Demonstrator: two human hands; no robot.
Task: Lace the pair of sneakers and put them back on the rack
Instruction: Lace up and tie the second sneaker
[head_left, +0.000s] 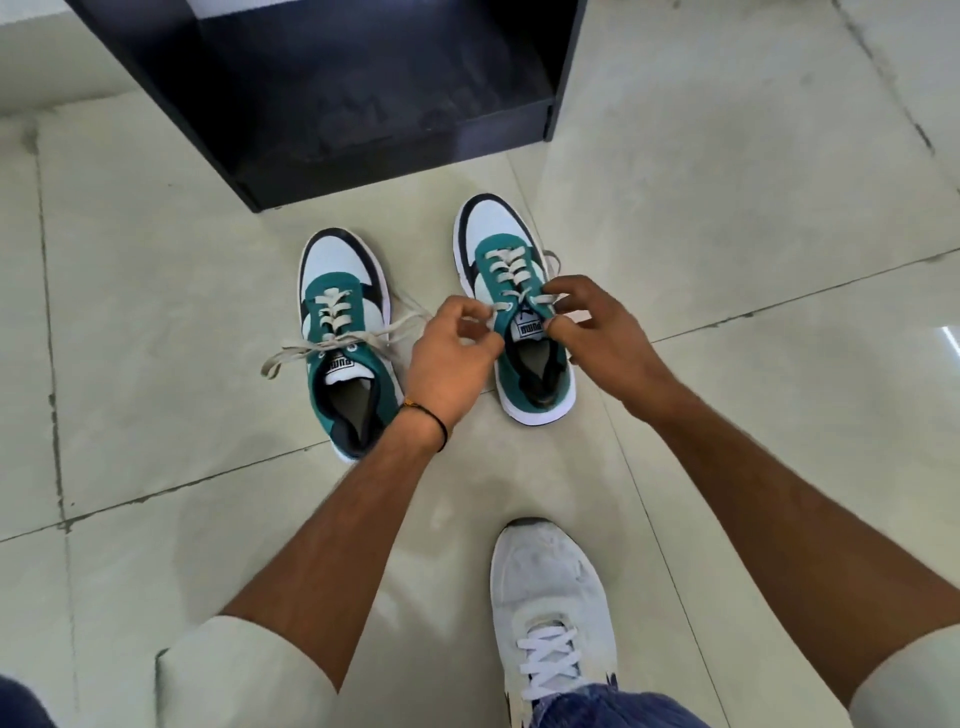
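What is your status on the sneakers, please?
Left hand and right hand both pinching lace on right sneaker. Left sneaker laced, ends untied. Both on floor, rack just beyond.

Left hand (451, 359) and right hand (605, 332) pinch laces (511, 270) of 1 sneaker (493, 223); other sneaker (332, 267) stands beside.

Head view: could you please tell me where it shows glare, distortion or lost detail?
In the head view, a bright glare patch sits on the floor at the right edge; in the head view the wide lens bows the grout lines and splays the black rack, whose inside is too dark for detail; the left sneaker looks sharp, with only a faint shadow.
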